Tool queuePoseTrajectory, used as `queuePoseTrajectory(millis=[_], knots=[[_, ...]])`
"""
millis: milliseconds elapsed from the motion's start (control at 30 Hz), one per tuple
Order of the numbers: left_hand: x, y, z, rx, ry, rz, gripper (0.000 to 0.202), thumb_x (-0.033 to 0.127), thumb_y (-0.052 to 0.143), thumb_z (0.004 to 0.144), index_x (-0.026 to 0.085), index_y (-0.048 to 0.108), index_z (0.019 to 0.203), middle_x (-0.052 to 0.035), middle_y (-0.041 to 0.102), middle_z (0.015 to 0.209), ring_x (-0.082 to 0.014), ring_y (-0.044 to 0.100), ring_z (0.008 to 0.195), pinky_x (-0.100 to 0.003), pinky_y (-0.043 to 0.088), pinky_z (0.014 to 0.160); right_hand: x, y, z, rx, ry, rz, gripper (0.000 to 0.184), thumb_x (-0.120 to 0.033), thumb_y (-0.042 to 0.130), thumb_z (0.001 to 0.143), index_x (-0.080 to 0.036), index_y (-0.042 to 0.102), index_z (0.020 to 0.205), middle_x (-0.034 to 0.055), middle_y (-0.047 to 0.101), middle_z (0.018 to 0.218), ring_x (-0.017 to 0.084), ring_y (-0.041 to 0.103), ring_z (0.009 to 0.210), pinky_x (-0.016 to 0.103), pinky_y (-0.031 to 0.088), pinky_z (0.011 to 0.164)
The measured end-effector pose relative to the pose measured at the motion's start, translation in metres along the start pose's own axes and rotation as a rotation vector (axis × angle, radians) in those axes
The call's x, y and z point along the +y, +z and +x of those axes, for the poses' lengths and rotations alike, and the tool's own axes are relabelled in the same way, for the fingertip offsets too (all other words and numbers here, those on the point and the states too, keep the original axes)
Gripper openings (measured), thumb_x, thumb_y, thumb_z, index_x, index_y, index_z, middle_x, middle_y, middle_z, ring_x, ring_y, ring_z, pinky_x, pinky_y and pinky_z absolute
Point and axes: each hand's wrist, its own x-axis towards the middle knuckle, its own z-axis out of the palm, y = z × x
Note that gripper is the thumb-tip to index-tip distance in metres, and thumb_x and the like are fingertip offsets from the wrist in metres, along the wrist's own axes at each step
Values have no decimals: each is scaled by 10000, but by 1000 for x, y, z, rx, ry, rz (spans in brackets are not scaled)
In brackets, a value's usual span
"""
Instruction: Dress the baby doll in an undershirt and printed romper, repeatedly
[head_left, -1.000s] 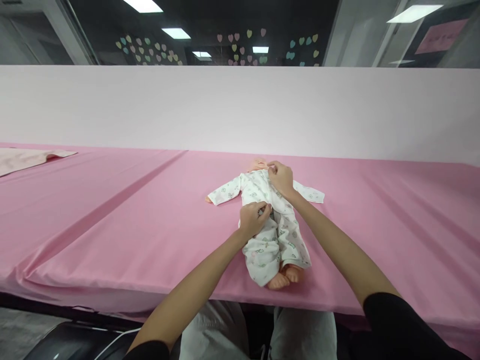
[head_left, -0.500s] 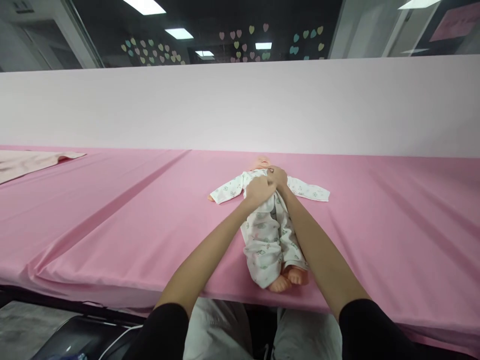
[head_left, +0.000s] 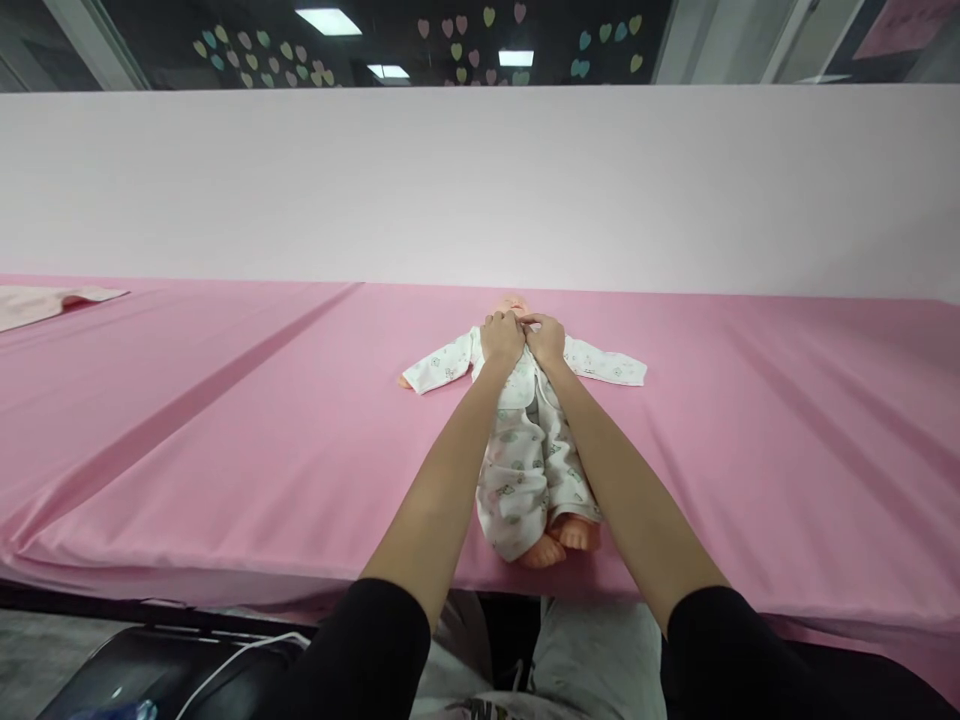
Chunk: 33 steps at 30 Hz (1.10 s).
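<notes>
A baby doll lies on its back with its feet towards me and its arms spread wide. It is dressed in a white baby romper with a small print. The front of the romper gapes between the legs, and the bare feet stick out. At the doll's neck, my left hand is closed on the romper's collar edge, knuckles up. Right beside it, my right hand pinches the neckline from the other side. The fingertips nearly meet, and my hands hide most of the upper chest and part of the head.
A pink sheet covers the table, with long creases. At the far left lies a pale pink cloth. Behind the table stands a white partition. A black chair with a white cable is at the lower left.
My left hand has moved from the doll's chest up to the collar, beside my right hand. The view has tilted down slightly.
</notes>
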Motion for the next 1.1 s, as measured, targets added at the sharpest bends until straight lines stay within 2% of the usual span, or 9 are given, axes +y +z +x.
queuePoseTrajectory(millis=[167, 400, 567, 967, 1100], knots=[[0, -2, -1, -11, -10, -26, 298, 232, 344, 903, 129, 586, 1044, -134, 569, 1136, -260, 460, 1112, -361, 360, 892, -1, -1, -1, 20, -20, 37, 185, -143, 539, 783, -168, 699, 873, 39, 692, 962, 184, 607, 952, 304, 423, 927], [-4, 2, 2, -66, -34, -53, 325, 277, 357, 898, 137, 591, 1076, -150, 504, 1190, -276, 427, 1158, -394, 358, 924, 4, 1, 1, 25, -44, 73, 229, -124, 536, 769, -162, 678, 945, 40, 687, 931, 176, 610, 911, 304, 434, 892], [-8, 4, 6, -103, -22, -113, 344, 383, 406, 882, 157, 611, 1040, -136, 489, 1192, -282, 417, 1165, -400, 348, 956, 5, 1, 0, 30, -51, 93, 253, -98, 510, 745, -179, 673, 921, 26, 682, 934, 179, 604, 916, 318, 431, 892], [-9, 5, 3, -87, -2, -71, 383, 377, 390, 881, 126, 595, 1086, -154, 506, 1197, -296, 426, 1152, -406, 357, 942, 9, 4, 1, 74, -68, 164, 145, -120, 528, 698, -180, 640, 769, 33, 678, 851, 187, 611, 847, 321, 438, 843], [-12, 9, 4, -56, -5, -102, 343, 359, 394, 880, 155, 630, 1024, -138, 528, 1162, -286, 452, 1125, -396, 360, 937, 10, 5, 2, 91, -71, 170, 126, -123, 535, 695, -178, 629, 758, 27, 674, 822, 181, 618, 814, 308, 439, 815]])
